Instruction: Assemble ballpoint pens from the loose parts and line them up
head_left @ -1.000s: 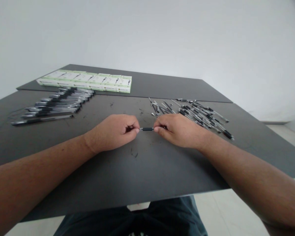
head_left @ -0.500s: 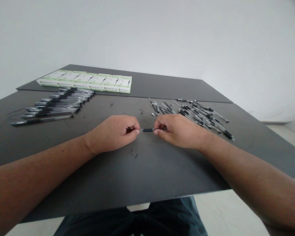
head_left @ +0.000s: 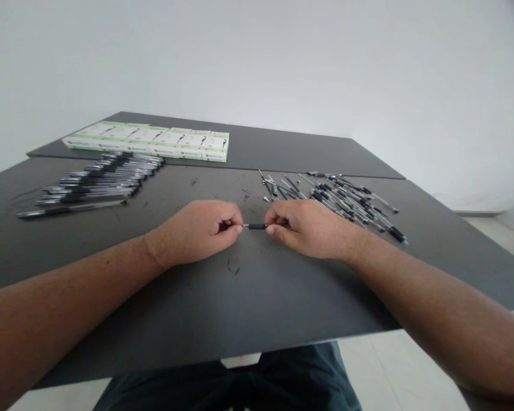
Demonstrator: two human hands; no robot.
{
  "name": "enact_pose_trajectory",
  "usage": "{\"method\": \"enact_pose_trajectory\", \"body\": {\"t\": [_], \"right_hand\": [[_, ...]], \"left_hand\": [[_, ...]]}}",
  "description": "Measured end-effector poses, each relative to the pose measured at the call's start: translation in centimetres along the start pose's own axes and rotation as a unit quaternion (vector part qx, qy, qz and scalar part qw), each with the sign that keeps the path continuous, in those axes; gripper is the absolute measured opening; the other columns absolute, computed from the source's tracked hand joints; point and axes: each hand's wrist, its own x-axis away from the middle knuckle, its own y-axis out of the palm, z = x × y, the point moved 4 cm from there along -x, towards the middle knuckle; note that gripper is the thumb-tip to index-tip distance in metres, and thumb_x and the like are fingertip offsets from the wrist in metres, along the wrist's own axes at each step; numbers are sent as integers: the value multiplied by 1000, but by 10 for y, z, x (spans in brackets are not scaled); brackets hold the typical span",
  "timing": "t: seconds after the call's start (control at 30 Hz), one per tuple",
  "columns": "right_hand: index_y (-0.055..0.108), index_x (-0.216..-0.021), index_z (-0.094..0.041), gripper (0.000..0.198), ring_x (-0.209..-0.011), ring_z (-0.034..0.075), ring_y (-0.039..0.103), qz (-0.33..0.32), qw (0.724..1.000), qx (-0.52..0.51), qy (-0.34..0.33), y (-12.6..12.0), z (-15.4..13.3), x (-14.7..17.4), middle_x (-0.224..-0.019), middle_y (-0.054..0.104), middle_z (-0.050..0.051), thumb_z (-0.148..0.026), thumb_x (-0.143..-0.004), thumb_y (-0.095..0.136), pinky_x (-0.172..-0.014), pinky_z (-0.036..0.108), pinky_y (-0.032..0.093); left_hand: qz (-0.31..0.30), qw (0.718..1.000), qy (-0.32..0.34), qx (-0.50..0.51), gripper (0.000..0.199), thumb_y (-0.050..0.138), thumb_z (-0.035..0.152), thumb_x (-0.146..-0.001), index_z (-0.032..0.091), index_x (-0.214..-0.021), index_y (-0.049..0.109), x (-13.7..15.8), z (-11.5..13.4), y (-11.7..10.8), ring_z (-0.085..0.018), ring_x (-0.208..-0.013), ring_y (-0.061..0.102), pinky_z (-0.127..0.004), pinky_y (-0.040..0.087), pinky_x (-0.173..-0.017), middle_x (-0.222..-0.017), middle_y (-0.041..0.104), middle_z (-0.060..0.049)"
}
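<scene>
A pen point(head_left: 257, 226) with a black rubber grip lies level between my two hands, above the near middle of the table. The fingers of my left hand point(head_left: 209, 231) are pinched on its left end, at the tip side. My right hand point(head_left: 304, 228) pinches the other end, just past the black grip. Most of the barrel at the right is hidden inside that hand. Just behind my right hand lies a loose heap of pens point(head_left: 351, 200), with thin refills and small metal parts point(head_left: 278, 187) at its left.
Several pens point(head_left: 98, 180) lie in a slanted row on the left of the grey table point(head_left: 223, 319). Behind them stands a row of white and green boxes point(head_left: 154, 142). A raised dark panel point(head_left: 282, 145) edges the back, with a white wall beyond.
Almost nothing differs. My right hand has shifted very slightly left along the pen, and both hands keep their pinch.
</scene>
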Motion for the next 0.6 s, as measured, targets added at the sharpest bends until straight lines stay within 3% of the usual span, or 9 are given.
{"method": "enact_pose_trajectory", "body": {"t": [0.1, 0.23, 0.37, 0.53, 0.6], "right_hand": [[69, -100, -19, 10, -76, 16, 63, 7, 1000, 0, 9, -1, 1, 0, -87, 73, 3, -27, -97, 65, -70, 28, 40], [72, -99, -17, 23, -83, 18, 65, -7, 999, 26, -22, 0, -1, 0, -92, 75, 6, -27, -106, 52, -76, 30, 41], [72, -101, -18, 12, -77, 17, 63, 0, 1000, 9, 4, 0, 1, -1, -88, 74, 3, -29, -96, 69, -70, 28, 40], [73, -99, -17, 27, -83, 19, 65, -27, 999, 37, -20, 3, -1, -1, -91, 75, 7, -29, -107, 50, -75, 30, 40], [72, -103, -17, 19, -80, 18, 64, -14, 1000, 18, -6, 2, 0, -1, -91, 75, 5, -30, -104, 58, -73, 29, 40]], "left_hand": [[1, 1000, 2, -1, 19, 56, 32, -93, 22, -86, 70, 0, 0, 0, -16, -70, 64, -28, 40, -66, -76, 71, 1], [-1, 1000, 7, -2, 18, 56, 31, -93, 22, -86, 70, 0, 0, 1, -16, -69, 64, -28, 39, -65, -75, 71, 1], [3, 1000, 6, -2, 18, 56, 31, -93, 22, -86, 70, 0, 0, 1, -15, -67, 63, -28, 39, -65, -74, 70, 1], [3, 1000, 8, -5, 19, 55, 32, -93, 22, -87, 70, 0, -1, 1, -16, -69, 64, -28, 40, -66, -75, 71, 1], [2, 1000, 6, -8, 19, 55, 32, -93, 22, -87, 70, 0, -1, 1, -16, -69, 64, -28, 40, -66, -75, 71, 1]]}}
